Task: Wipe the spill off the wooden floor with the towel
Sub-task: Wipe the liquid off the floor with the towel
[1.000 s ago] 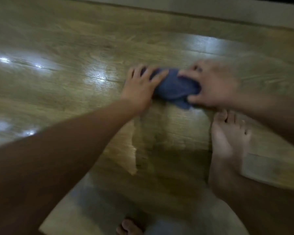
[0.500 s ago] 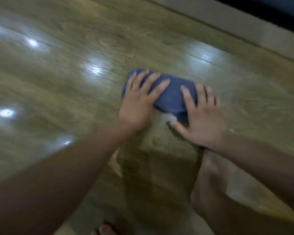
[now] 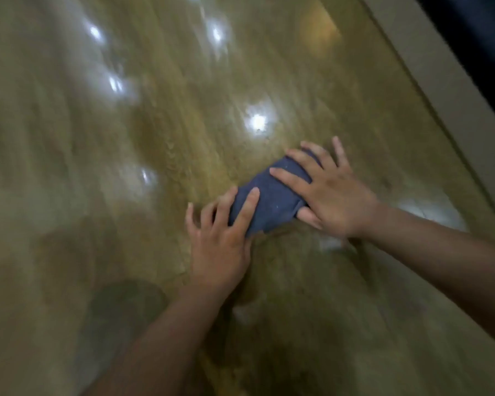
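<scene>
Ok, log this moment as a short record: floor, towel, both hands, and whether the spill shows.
floor: wooden, glossy, light reflections
towel: blue, folded, lying on the floor
left hand: flat, straight fingers pressing the towel's near end
right hand: flat, fingers spread over the towel's far end
spill: cannot tell, picture blurred

Broad wooden floor (image 3: 69, 167) left and ahead; baseboard (image 3: 455, 95) near on right

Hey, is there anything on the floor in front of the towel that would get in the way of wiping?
Nothing visible does. The left hand and right hand press flat on the towel. The floor ahead of it shows only light reflections, with the baseboard off to the right.
</scene>
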